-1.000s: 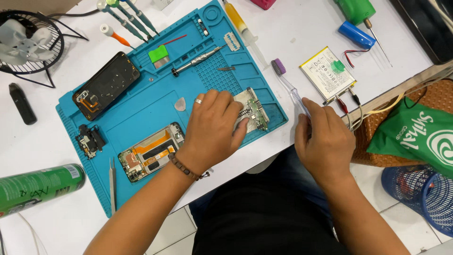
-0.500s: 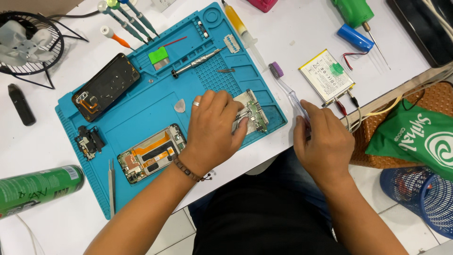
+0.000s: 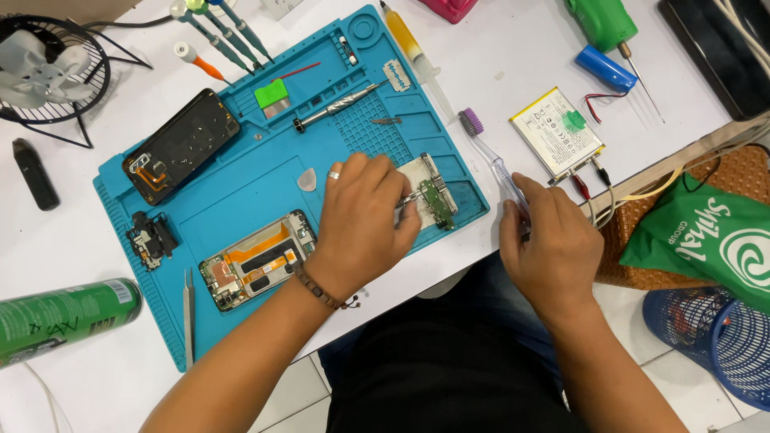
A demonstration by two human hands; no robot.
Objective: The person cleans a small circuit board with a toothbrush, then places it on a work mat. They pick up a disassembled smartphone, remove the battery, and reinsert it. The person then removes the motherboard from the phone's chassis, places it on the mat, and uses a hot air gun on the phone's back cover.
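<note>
left hand [image 3: 365, 220] pinning small circuit board [image 3: 433, 196] at blue mat's [image 3: 241, 200] 3 o'clock edge | right hand [image 3: 549, 244] gripping toothbrush [image 3: 489, 148], bristles pointing 11 o'clock | advice: keeping board flat, brushing lightly

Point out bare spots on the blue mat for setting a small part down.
Bare: mat centre, between the black phone back, the opened phone frame and the left hand. Also the white table between the syringe and the battery. Crowded: the mat's top edge and the circuit board corner.
</note>
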